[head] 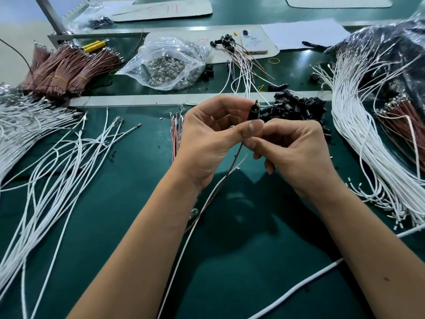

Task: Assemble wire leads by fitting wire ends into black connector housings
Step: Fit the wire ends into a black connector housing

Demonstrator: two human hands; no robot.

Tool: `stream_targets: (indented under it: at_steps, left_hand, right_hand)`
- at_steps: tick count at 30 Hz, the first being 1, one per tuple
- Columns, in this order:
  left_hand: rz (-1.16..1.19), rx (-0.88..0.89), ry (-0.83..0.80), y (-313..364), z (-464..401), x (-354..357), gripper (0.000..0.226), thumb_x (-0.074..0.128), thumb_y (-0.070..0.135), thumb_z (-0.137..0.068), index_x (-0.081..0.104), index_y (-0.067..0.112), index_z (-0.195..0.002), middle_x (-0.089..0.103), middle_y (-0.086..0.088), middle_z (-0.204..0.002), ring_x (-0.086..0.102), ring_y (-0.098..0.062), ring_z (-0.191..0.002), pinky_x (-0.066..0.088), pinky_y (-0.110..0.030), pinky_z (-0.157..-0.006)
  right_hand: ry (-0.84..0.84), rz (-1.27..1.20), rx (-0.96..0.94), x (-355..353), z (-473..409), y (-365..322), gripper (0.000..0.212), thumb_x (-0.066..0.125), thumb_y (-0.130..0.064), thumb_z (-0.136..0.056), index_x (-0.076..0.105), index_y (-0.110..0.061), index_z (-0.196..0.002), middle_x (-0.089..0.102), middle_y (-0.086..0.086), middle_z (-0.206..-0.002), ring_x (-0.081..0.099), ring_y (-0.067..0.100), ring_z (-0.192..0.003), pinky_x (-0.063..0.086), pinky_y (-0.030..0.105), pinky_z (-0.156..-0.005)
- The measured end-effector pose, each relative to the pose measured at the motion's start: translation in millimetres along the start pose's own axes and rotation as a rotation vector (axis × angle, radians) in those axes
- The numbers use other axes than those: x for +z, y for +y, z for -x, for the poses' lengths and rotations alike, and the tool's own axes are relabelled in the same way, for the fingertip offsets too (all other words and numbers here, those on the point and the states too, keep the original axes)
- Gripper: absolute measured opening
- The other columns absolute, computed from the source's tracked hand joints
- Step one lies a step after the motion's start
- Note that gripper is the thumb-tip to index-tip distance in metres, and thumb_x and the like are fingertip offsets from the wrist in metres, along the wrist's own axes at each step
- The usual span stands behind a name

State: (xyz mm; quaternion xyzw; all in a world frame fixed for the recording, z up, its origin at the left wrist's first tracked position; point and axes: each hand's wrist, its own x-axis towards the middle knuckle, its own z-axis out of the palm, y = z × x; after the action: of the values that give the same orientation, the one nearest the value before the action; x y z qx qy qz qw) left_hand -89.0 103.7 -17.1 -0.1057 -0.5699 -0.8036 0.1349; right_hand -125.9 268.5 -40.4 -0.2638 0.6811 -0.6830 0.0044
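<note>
Item: black connector housing [254,112], small matte plastic barrel, long axis near upright, open end tilted up and away from me; pinched in my left hand [213,137], thumb over its lower part. Right hand [296,153] just beside, below-right, fingers curled, pinching w/ the leads at the housing's base. Leads: brown wire [226,180] and white wire [207,203], thin, flexible, trailing down toward me over green bench mat [128,203]. Seating depth: can't tell. Spare housings [296,108]: black heap just behind hands

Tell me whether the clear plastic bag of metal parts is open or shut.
Open: the bag lies with its mouth gaping toward the front, the shiny metal parts showing inside.
</note>
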Motion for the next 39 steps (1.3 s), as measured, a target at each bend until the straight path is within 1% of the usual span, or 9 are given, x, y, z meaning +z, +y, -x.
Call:
stream_targets:
  at_steps: [3, 6, 9, 12, 19, 24, 31, 35, 39]
  left_hand:
    - [-0.001, 0.008, -0.019, 0.8, 0.7, 1.5, 0.028, 0.075, -0.015, -0.074, 0.071, 0.007, -0.091, 0.066, -0.009, -0.084, 0.061, -0.018, -0.078, 0.054, -0.028, -0.074]
    - [0.001, 0.020, -0.072, 2.6, 1.6, 2.6, 0.028, 0.073, -0.017, -0.074, 0.070, 0.006, -0.089, 0.065, -0.008, -0.083, 0.060, -0.020, -0.078, 0.054, -0.030, -0.070]
    - [-0.009, 0.029, -0.104, 4.4, 2.3, 3.7, 0.028, 0.074, -0.017, -0.072, 0.071, 0.007, -0.085, 0.063, -0.011, -0.083, 0.059, -0.021, -0.080, 0.054, -0.033, -0.072]
    - [-0.019, 0.050, -0.136, 5.4, 2.8, 4.9, 0.028, 0.072, -0.019, -0.072, 0.068, 0.004, -0.088, 0.065, -0.006, -0.083, 0.061, -0.017, -0.081, 0.052, -0.027, -0.076]
    - [-0.016, 0.059, -0.161, 5.6, 2.4, 5.4, 0.031, 0.070, -0.020, -0.072, 0.066, 0.003, -0.093, 0.064, -0.004, -0.083, 0.060, -0.015, -0.080, 0.049, -0.023, -0.078]
    - [0.009, 0.072, -0.159, 5.0, 2.6, 6.8, 0.031, 0.073, -0.013, -0.071, 0.065, 0.003, -0.096, 0.062, -0.011, -0.086, 0.062, -0.013, -0.081, 0.051, -0.022, -0.076]
    - [0.028, 0.041, -0.123, 0.9, 1.8, 3.5, 0.028, 0.073, -0.018, -0.071, 0.069, 0.005, -0.088, 0.069, -0.008, -0.086, 0.064, -0.017, -0.083, 0.053, -0.026, -0.079]
    - [0.028, 0.031, -0.086, -0.3, 1.5, 2.7, 0.037, 0.073, -0.018, -0.070, 0.074, 0.014, -0.088, 0.071, -0.003, -0.087, 0.064, -0.019, -0.087, 0.054, -0.029, -0.083]
    - [0.018, 0.036, -0.065, -0.6, 2.5, 3.2, 0.034, 0.072, -0.020, -0.070, 0.068, 0.008, -0.090, 0.071, -0.001, -0.085, 0.066, -0.017, -0.086, 0.055, -0.028, -0.082]
  right_hand:
    - [-0.018, 0.007, -0.014, -1.1, -0.6, -0.3, 0.011, 0.086, -0.018, -0.083, 0.079, -0.010, -0.084, 0.067, 0.008, -0.065, 0.053, 0.017, -0.047, 0.043, 0.024, -0.041]
    - [-0.018, 0.031, -0.029, -2.4, -1.5, -0.9, 0.007, 0.085, -0.014, -0.085, 0.079, -0.014, -0.082, 0.067, 0.007, -0.065, 0.053, 0.014, -0.047, 0.043, 0.024, -0.040]
    - [0.002, 0.067, -0.076, -4.0, -2.2, -2.5, 0.009, 0.084, -0.016, -0.087, 0.077, -0.015, -0.081, 0.067, 0.005, -0.068, 0.053, 0.020, -0.047, 0.044, 0.025, -0.041]
    - [0.033, 0.069, -0.129, -2.9, -2.1, -5.4, 0.012, 0.085, -0.025, -0.086, 0.077, -0.019, -0.080, 0.067, 0.003, -0.073, 0.056, 0.025, -0.051, 0.047, 0.027, -0.042]
    - [0.061, 0.129, -0.151, -1.2, -2.7, -6.1, 0.019, 0.083, -0.032, -0.084, 0.076, -0.015, -0.080, 0.069, 0.001, -0.074, 0.059, 0.017, -0.055, 0.050, 0.027, -0.044]
    - [0.075, 0.137, -0.137, -1.4, -3.1, -4.9, 0.011, 0.084, -0.021, -0.087, 0.075, -0.017, -0.082, 0.070, -0.001, -0.071, 0.061, 0.024, -0.054, 0.051, 0.029, -0.044]
    - [0.085, 0.119, -0.119, -0.4, -3.2, -2.7, 0.009, 0.084, -0.023, -0.088, 0.076, -0.023, -0.084, 0.071, 0.004, -0.069, 0.062, 0.027, -0.050, 0.049, 0.027, -0.043]
    - [0.080, 0.127, -0.105, -0.9, -2.9, -3.5, 0.010, 0.083, -0.025, -0.088, 0.075, -0.024, -0.083, 0.071, 0.003, -0.067, 0.059, 0.014, -0.047, 0.049, 0.024, -0.043]
    - [0.069, 0.155, -0.090, 0.5, -1.6, -4.0, 0.017, 0.084, -0.033, -0.086, 0.072, -0.024, -0.077, 0.068, 0.003, -0.065, 0.058, 0.009, -0.048, 0.048, 0.021, -0.043]
